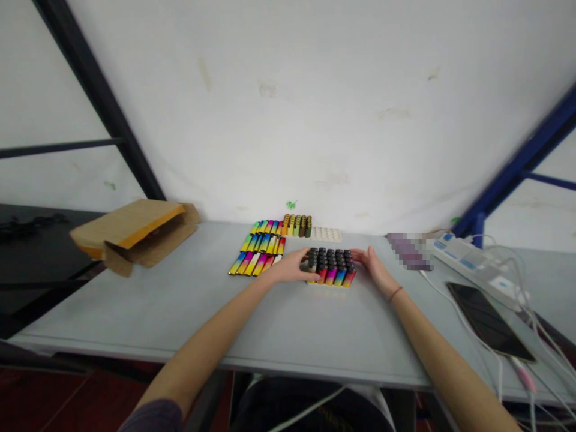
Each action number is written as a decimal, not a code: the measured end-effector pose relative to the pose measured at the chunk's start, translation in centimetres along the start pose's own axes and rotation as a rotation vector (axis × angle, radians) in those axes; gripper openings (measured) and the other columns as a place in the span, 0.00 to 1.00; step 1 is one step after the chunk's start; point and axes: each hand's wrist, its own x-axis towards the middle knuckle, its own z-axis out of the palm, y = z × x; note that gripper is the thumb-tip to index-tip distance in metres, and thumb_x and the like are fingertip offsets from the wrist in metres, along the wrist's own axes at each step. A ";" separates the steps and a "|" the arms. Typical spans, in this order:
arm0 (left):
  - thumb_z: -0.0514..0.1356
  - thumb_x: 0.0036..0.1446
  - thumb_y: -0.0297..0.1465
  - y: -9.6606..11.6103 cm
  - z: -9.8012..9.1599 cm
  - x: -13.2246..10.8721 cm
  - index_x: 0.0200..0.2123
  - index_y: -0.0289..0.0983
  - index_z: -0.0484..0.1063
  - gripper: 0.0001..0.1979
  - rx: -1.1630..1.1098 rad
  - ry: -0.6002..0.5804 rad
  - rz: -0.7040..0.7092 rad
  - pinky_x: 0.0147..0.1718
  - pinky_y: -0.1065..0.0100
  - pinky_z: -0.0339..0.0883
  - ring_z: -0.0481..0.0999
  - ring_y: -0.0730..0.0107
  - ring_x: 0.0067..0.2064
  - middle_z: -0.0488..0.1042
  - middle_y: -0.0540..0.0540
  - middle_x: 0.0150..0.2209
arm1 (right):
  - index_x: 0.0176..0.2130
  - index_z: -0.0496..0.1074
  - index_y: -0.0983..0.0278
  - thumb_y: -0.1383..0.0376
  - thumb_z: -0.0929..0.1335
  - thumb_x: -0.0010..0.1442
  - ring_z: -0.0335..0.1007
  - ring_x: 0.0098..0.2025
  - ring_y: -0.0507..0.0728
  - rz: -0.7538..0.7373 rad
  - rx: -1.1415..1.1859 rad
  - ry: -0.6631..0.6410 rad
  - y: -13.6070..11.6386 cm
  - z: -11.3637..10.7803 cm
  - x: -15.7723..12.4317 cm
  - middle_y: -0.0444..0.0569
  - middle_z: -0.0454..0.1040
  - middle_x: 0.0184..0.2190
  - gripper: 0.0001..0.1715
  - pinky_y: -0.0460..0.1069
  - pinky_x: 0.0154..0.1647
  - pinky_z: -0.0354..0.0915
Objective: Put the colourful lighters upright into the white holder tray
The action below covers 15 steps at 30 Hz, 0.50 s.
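A block of upright lighters (pixel 332 267) with black tops and multicoloured bodies stands in rows on a pale base in front of me. My left hand (pixel 292 267) grips its left side, thumb at the front and fingers partly hidden behind. At the right side is my right hand (pixel 371 267), fingers stretched toward the back right corner and thumb raised; whether they touch the lighters is hard to tell. Left of the block, loose colourful lighters (pixel 258 245) lie in three rows. Behind stand more upright lighters (pixel 297 225) with yellowish tops, beside a white tray with holes (pixel 327 234).
An open cardboard box (pixel 135 225) lies at the table's left. On the right are a purple phone-like item (pixel 407 252), a black phone (pixel 488 318), a white power strip (pixel 481 270) and several cables. A white wall (pixel 315 120) rises behind the grey table (pixel 288 330).
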 end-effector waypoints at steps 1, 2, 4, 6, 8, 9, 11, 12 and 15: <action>0.70 0.48 0.41 -0.1 0.0 0.0 0.56 0.35 0.66 0.35 -0.016 0.001 0.005 0.55 0.58 0.68 0.74 0.55 0.55 0.74 0.38 0.55 | 0.58 0.70 0.64 0.35 0.39 0.63 0.70 0.60 0.63 -0.018 0.013 -0.031 0.0 0.1 -0.7 0.59 0.77 0.53 0.57 0.60 0.65 0.59; 0.70 0.49 0.41 -0.3 0.0 0.0 0.56 0.35 0.66 0.34 -0.024 0.012 0.010 0.55 0.58 0.68 0.75 0.56 0.55 0.74 0.38 0.54 | 0.59 0.69 0.63 0.34 0.38 0.61 0.68 0.61 0.63 -0.039 0.009 -0.050 -0.1 0.1 -1.2 0.58 0.76 0.55 0.58 0.61 0.66 0.58; 0.69 0.50 0.41 -0.8 0.3 0.0 0.56 0.35 0.64 0.33 -0.023 0.061 0.015 0.54 0.57 0.69 0.75 0.56 0.53 0.73 0.38 0.53 | 0.60 0.68 0.61 0.30 0.43 0.59 0.68 0.61 0.65 -0.112 -0.044 -0.086 -0.4 0.4 -2.0 0.57 0.75 0.56 0.57 0.61 0.66 0.58; 0.67 0.50 0.40 -1.4 0.7 -0.1 0.56 0.36 0.61 0.33 -0.018 0.120 0.001 0.51 0.58 0.70 0.75 0.58 0.50 0.73 0.39 0.51 | 0.58 0.70 0.61 0.27 0.53 0.56 0.70 0.57 0.68 -0.216 -0.149 -0.154 -0.9 0.7 -2.3 0.58 0.76 0.54 0.54 0.63 0.63 0.61; 0.66 0.50 0.37 -1.9 1.2 -0.3 0.57 0.36 0.59 0.33 -0.018 0.155 -0.037 0.46 0.60 0.72 0.76 0.62 0.44 0.74 0.43 0.47 | 0.55 0.72 0.63 0.29 0.63 0.52 0.72 0.52 0.69 -0.293 -0.258 -0.219 -1.2 1.1 -2.5 0.59 0.77 0.51 0.50 0.64 0.59 0.64; 0.66 0.50 0.36 -2.0 1.5 -0.3 0.56 0.37 0.58 0.32 -0.021 0.160 -0.056 0.43 0.61 0.73 0.75 0.64 0.41 0.74 0.44 0.45 | 0.54 0.72 0.65 0.31 0.67 0.51 0.73 0.50 0.69 -0.314 -0.300 -0.231 -1.4 1.2 -2.5 0.59 0.77 0.49 0.49 0.65 0.57 0.65; 0.65 0.50 0.34 -2.2 1.9 -0.4 0.55 0.37 0.58 0.31 -0.029 0.161 -0.072 0.42 0.62 0.73 0.74 0.66 0.39 0.73 0.45 0.44 | 0.54 0.70 0.66 0.36 0.72 0.48 0.73 0.48 0.69 -0.337 -0.373 -0.217 -1.5 1.5 -2.5 0.59 0.77 0.49 0.48 0.65 0.55 0.66; 0.65 0.49 0.34 -2.1 2.0 -0.4 0.54 0.36 0.59 0.30 -0.035 0.163 -0.063 0.43 0.61 0.72 0.74 0.65 0.41 0.73 0.45 0.45 | 0.54 0.70 0.66 0.38 0.74 0.46 0.72 0.48 0.70 -0.345 -0.405 -0.202 -1.6 1.7 -2.6 0.59 0.77 0.49 0.47 0.65 0.54 0.66; 0.64 0.48 0.34 -2.0 2.1 -0.2 0.49 0.35 0.63 0.25 -0.053 0.173 -0.013 0.50 0.60 0.70 0.74 0.62 0.47 0.73 0.43 0.46 | 0.53 0.70 0.65 0.43 0.76 0.45 0.73 0.48 0.69 -0.360 -0.462 -0.164 -1.5 1.8 -2.6 0.58 0.78 0.47 0.44 0.65 0.54 0.66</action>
